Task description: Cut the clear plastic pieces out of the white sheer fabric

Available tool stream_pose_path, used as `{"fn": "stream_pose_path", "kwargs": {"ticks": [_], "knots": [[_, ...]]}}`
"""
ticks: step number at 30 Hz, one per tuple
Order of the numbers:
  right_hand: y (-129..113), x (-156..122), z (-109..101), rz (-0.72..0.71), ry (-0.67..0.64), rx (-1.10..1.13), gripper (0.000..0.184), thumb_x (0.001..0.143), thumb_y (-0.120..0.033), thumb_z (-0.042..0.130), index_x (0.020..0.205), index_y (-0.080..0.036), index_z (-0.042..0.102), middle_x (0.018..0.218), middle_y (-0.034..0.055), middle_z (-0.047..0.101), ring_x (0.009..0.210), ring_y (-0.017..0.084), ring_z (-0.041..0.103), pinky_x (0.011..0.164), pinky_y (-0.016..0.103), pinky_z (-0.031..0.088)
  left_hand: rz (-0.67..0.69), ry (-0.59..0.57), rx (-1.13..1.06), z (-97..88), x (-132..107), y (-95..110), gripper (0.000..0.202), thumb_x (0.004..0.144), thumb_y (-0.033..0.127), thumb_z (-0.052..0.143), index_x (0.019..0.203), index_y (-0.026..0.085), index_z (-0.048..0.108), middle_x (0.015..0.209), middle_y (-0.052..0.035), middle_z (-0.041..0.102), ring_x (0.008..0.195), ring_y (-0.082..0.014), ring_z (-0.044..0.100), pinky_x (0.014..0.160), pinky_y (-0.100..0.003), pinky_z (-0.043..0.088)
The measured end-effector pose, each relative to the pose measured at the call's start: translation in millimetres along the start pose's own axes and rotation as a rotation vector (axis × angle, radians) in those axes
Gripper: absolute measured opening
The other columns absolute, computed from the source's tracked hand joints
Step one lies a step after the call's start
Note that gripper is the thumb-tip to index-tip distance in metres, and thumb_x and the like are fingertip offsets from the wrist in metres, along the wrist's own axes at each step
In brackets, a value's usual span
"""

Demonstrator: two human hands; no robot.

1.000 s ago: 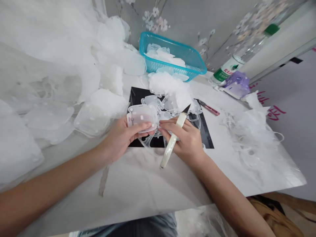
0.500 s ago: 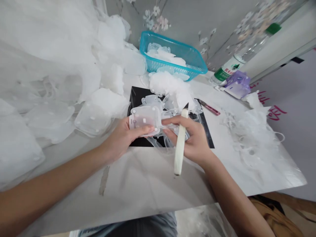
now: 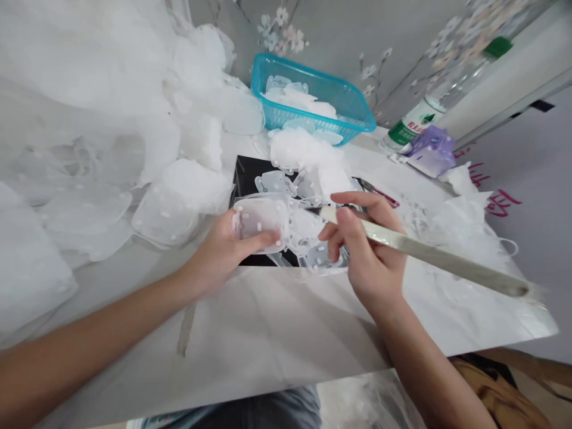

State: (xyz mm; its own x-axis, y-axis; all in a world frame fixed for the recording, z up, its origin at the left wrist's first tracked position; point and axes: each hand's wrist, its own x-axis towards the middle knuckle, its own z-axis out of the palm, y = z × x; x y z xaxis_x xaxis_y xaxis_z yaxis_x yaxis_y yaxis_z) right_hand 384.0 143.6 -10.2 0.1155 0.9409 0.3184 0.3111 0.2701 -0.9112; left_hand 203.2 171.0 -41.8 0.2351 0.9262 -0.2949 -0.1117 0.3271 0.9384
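My left hand (image 3: 226, 241) is closed on a translucent, rounded-square plastic piece (image 3: 261, 215) with small raised dots. The thumb lies over its front edge and the other fingers are hidden underneath. In my right hand (image 3: 375, 262) is a white-handled knife (image 3: 438, 256), gripped between thumb and fingers. Its short dark blade points left, close to the piece's right side; whether it touches cannot be made out. Below both hands a black mat (image 3: 249, 168) carries more loose clear plastic pieces (image 3: 274, 183) and thin scraps.
A blue basket (image 3: 313, 70) with similar pieces stands at the back. Large heaps of white translucent plastic (image 3: 102, 101) fill the left. To the right are a red cutter (image 3: 379, 193), a water bottle (image 3: 413, 122), a purple packet (image 3: 431, 152) and a pile of scraps (image 3: 465, 244).
My right hand has drawn back from the piece and turned the knife from upright to lying across the hand, blade leftward. My left hand keeps its hold in nearly the same place.
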Motion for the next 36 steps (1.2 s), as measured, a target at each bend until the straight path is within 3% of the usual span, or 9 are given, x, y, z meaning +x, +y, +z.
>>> {"fn": "stream_pose_path", "kwargs": {"ticks": [3, 7, 12, 16, 19, 23, 28, 30, 36], "knots": [[1, -6, 3, 0.001, -0.103, 0.055, 0.001, 0.087, -0.022, 0.051, 0.087, -0.021, 0.050, 0.052, -0.0067, 0.053, 0.039, 0.007, 0.046, 0.041, 0.021, 0.037, 0.017, 0.031, 0.059, 0.7, 0, -1, 0.043, 0.064, 0.035, 0.078, 0.100, 0.019, 0.061, 0.101, -0.0019, 0.070, 0.097, -0.0212, 0.064, 0.084, -0.030, 0.050], [4, -13, 6, 0.024, -0.214, 0.093, 0.003, 0.087, -0.019, 0.048, 0.084, -0.021, 0.047, 0.053, -0.0065, 0.051, 0.040, 0.006, 0.042, 0.041, 0.021, 0.035, 0.025, 0.036, 0.016, 0.6, 1, -2, 0.041, 0.062, 0.034, 0.079, 0.096, 0.019, 0.062, 0.097, -0.0008, 0.070, 0.095, -0.0203, 0.064, 0.083, -0.029, 0.050], [3, -14, 8, 0.015, -0.225, 0.051, 0.006, 0.087, -0.018, 0.047, 0.082, -0.021, 0.045, 0.053, -0.0066, 0.050, 0.039, 0.005, 0.036, 0.041, 0.021, 0.032, 0.022, 0.034, -0.018, 1.1, 0, -2, 0.041, 0.062, 0.032, 0.080, 0.096, 0.019, 0.062, 0.096, -0.0007, 0.070, 0.094, -0.0190, 0.064, 0.083, -0.028, 0.050], [2, -15, 8, -0.019, -0.231, -0.044, 0.007, 0.086, -0.017, 0.046, 0.081, -0.021, 0.045, 0.054, -0.0054, 0.051, 0.047, 0.008, 0.048, 0.046, 0.022, 0.037, 0.019, 0.001, -0.017, 1.2, 0, -1, 0.041, 0.062, 0.032, 0.079, 0.097, 0.019, 0.062, 0.096, -0.0010, 0.071, 0.093, -0.0188, 0.065, 0.081, -0.028, 0.052], [4, -17, 7, -0.082, -0.244, -0.116, 0.006, 0.086, -0.016, 0.047, 0.083, -0.021, 0.046, 0.055, -0.0049, 0.052, 0.051, 0.010, 0.054, 0.048, 0.022, 0.039, 0.031, -0.006, -0.011, 0.5, 0, -1, 0.039, 0.063, 0.032, 0.079, 0.096, 0.019, 0.062, 0.096, -0.0009, 0.071, 0.093, -0.0197, 0.065, 0.080, -0.028, 0.052], [6, -18, 7, -0.171, -0.228, -0.202, 0.007, 0.085, -0.015, 0.047, 0.084, -0.022, 0.047, 0.054, -0.0053, 0.053, 0.046, 0.008, 0.052, 0.045, 0.020, 0.037, 0.027, -0.024, -0.006, -0.3, 0, -2, 0.040, 0.062, 0.030, 0.079, 0.096, 0.018, 0.062, 0.100, -0.0029, 0.071, 0.095, -0.0217, 0.065, 0.080, -0.030, 0.052], [7, -18, 15, -0.504, -0.167, -0.522, 0.015, 0.079, -0.008, 0.044, 0.072, -0.021, 0.046, 0.049, -0.0056, 0.045, 0.038, 0.006, 0.034, 0.039, 0.019, 0.027, 0.019, -0.017, -0.044, 2.1, -1, 1, 0.042, 0.059, 0.029, 0.080, 0.095, 0.018, 0.061, 0.096, -0.0030, 0.071, 0.090, -0.0216, 0.066, 0.078, -0.031, 0.053], [8, -20, 18, -0.591, -0.207, -0.644, 0.019, 0.080, -0.008, 0.040, 0.067, -0.020, 0.045, 0.050, -0.0044, 0.042, 0.041, 0.007, 0.031, 0.040, 0.020, 0.025, 0.008, -0.010, -0.064, 2.9, -2, 2, 0.042, 0.057, 0.026, 0.081, 0.094, 0.018, 0.061, 0.091, -0.0016, 0.071, 0.087, -0.0209, 0.066, 0.076, -0.030, 0.053], [11, -23, 25, -0.622, -0.316, -0.817, 0.022, 0.081, -0.007, 0.035, 0.071, -0.018, 0.051, 0.054, -0.0021, 0.045, 0.044, 0.009, 0.033, 0.042, 0.022, 0.022, -0.027, -0.068, -0.106, 0.5, -1, 4, 0.032, 0.056, 0.017, 0.081, 0.082, 0.018, 0.063, 0.075, 0.0030, 0.069, 0.070, -0.0148, 0.064, 0.065, -0.023, 0.051]]}}
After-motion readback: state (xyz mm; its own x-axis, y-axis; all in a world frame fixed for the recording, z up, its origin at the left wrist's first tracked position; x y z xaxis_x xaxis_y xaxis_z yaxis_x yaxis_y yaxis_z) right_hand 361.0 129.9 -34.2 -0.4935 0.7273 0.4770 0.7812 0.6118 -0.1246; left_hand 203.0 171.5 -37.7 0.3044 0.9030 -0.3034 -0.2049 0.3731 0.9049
